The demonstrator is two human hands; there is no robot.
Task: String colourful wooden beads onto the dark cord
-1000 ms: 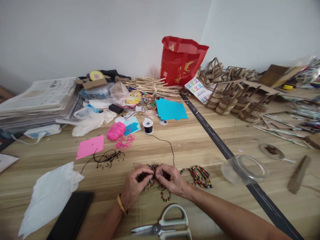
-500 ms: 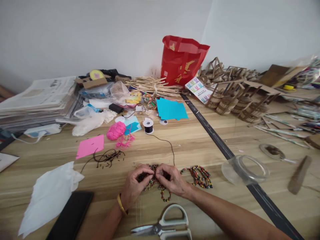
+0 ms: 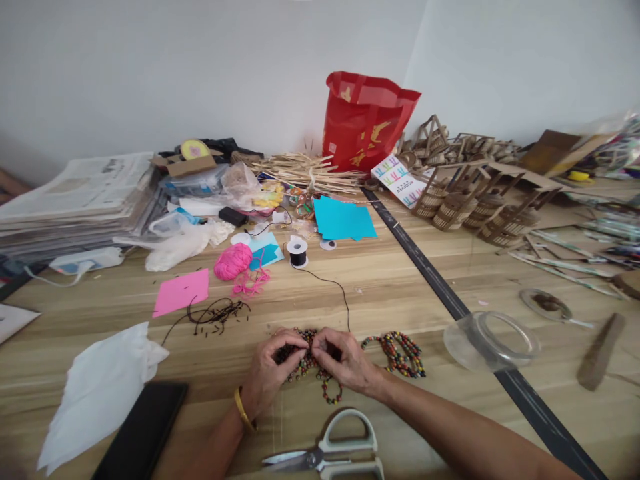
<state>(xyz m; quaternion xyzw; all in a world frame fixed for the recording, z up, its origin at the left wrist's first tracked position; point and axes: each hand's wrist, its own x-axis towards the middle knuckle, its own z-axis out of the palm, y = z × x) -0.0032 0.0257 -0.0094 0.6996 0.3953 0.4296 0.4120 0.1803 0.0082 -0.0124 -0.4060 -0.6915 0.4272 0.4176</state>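
My left hand and my right hand meet above a pile of small multicoloured beads, both pinched, fingertips almost touching. What my left fingertips hold is too small to make out. A thin black cord runs from a spool to behind my right hand, which pinches it. Below that hand, a short curved string of beads lies on the table. To the right rests a coiled string of beads. White-handled scissors lie nearest me, blades pointing left.
Left are a black phone-like slab, white tissue, cut black cord pieces and pink yarn. On the right, a clear plastic ring overlaps the black strip. Behind stand a red bag and small woven baskets.
Nearly nothing differs. Both hands keep their pinch over the bead pile; the view has shifted very slightly.
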